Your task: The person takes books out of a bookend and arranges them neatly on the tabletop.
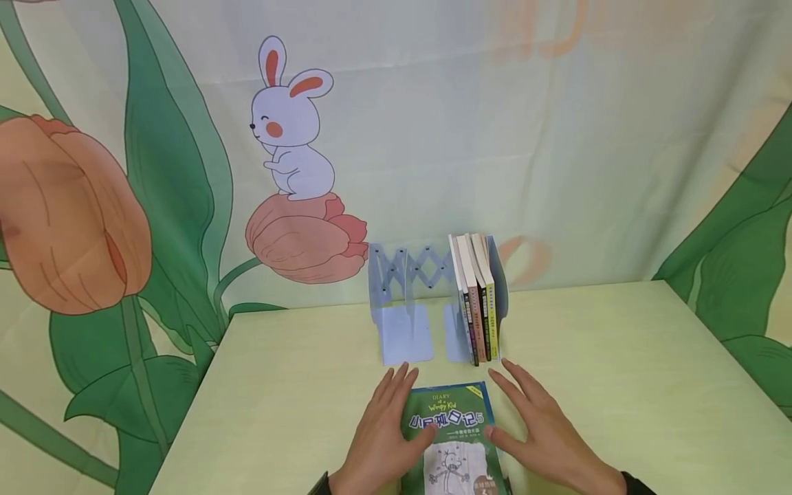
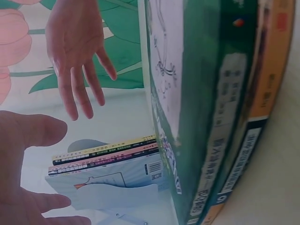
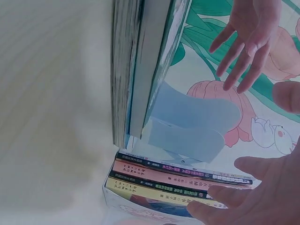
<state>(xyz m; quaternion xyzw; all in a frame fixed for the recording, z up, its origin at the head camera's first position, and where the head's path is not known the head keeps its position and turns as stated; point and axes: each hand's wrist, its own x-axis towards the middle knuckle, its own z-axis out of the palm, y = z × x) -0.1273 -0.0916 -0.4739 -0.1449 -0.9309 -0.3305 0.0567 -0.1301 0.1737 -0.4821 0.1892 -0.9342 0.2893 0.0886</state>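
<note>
A green Diary of a Wimpy Kid book (image 1: 452,450) lies face up on the table near the front edge of the head view. Beneath it, an orange-spined book (image 2: 274,61) shows in the left wrist view, so the books form a small stack. My left hand (image 1: 382,440) hovers at the left side of the cover with its fingers extended forward. On the opposite side, my right hand (image 1: 547,436) is spread, its thumb near the cover's right edge. Neither hand holds anything, and the palms face each other across the stack.
Behind the stack stands an expandable blue-grey bookend (image 1: 405,337). Several thin books (image 1: 481,309) stand upright at its right end, spines toward me. The pale yellow-green table (image 1: 619,371) meets a hanging cloth (image 1: 433,137) printed with a rabbit and tulips.
</note>
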